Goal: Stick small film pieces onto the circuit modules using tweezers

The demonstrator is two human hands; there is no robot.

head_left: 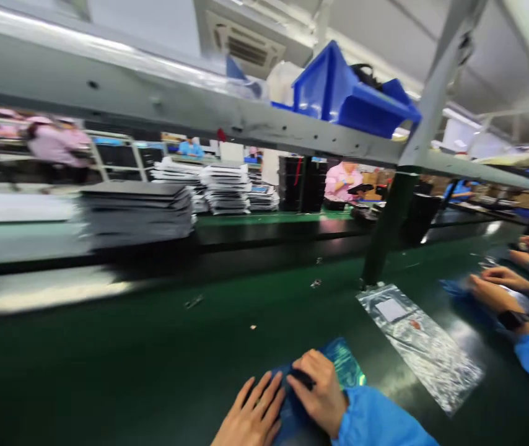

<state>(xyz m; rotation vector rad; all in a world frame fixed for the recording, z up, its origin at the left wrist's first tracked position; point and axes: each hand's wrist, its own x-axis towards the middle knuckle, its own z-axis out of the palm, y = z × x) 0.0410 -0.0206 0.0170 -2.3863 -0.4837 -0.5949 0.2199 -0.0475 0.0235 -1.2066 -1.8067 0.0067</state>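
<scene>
A blue, shiny film-like sheet (345,362) lies on the dark green bench near the bottom centre, partly under both hands. My left hand (253,415) rests flat at the sheet's left edge, its fingers spread. Just right of it, my right hand (318,387) has its fingers curled over the sheet around a small dark item (302,378), which is too covered to name. To the right lies a clear plastic bag (425,347) with a white label and a small reddish spot.
A green post (389,223) rises behind the bag. Dark flat stacks (137,214) and white stacks (225,189) stand at the back. Blue bins (352,99) sit on the overhead rail. At right are co-workers' hands (494,291). Small bits (194,301) dot the bench.
</scene>
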